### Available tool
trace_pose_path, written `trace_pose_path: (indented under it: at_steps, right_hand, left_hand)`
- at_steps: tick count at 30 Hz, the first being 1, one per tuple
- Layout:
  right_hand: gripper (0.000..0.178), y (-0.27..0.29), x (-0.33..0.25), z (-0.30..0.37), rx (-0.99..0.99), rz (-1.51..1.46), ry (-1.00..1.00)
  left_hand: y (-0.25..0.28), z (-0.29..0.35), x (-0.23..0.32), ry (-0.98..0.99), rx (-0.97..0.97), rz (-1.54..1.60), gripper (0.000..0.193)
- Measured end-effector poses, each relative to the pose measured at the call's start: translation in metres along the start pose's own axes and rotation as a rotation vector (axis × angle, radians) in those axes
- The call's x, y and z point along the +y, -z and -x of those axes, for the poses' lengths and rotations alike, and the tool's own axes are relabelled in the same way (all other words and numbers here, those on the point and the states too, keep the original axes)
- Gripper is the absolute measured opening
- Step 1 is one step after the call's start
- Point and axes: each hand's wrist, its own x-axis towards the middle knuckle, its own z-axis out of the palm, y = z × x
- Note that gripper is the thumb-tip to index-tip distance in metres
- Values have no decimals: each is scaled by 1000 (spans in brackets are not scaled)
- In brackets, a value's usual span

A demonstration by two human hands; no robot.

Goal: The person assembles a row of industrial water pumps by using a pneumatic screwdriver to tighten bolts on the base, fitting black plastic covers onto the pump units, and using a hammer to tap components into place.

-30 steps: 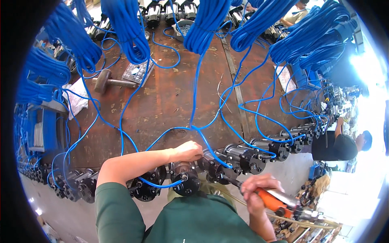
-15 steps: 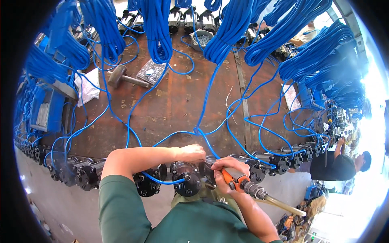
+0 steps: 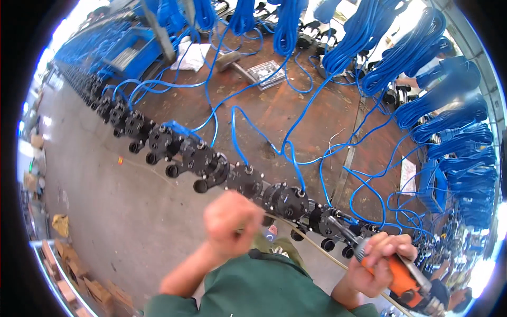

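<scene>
My right hand [image 3: 377, 261] is wrapped round an orange pneumatic screwdriver [image 3: 404, 280]. The driver's metal shaft points up and left, its tip by the black end cap of a pump motor [image 3: 328, 226]. My left hand [image 3: 232, 219], blurred, is closed like a fist in front of another black-capped motor [image 3: 245, 180]. Whatever its curled fingers hold, if anything, is hidden. Between my hands stands a motor [image 3: 286, 201] with a blue cable [image 3: 296, 164] running into its cap.
The motors form a long row along the near edge of a brown worktable [image 3: 253, 119]. A mallet [image 3: 235, 63], a bag of small parts [image 3: 266, 74] and blue cables lie on it. Coiled blue cables [image 3: 364, 31] hang beyond. A pale hose [image 3: 317, 245] crosses by my body.
My view has turned, showing more of the row at left. My left hand has dropped from the cables to before the motors. The driver has swung round, its shaft now toward a motor.
</scene>
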Motion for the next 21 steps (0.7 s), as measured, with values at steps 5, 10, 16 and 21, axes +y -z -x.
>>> trace_pose_path:
  at_steps: [5,10,16,21]
  right_hand:
    - [39,15,-11,36,-12,-185,-266]
    - [39,14,22,62,-88,-68,-324]
    - [39,10,53,77,-126,-11,-378]
    - [38,11,70,83,-145,57,-389]
  left_hand:
    - [-97,150,-16,72,-284,-102,20]
    - [-178,235,-62,1181,84,560,20]
    - [-248,217,-83,1583,625,1762,25]
    - [-260,218,-92,1396,831,1914,19]
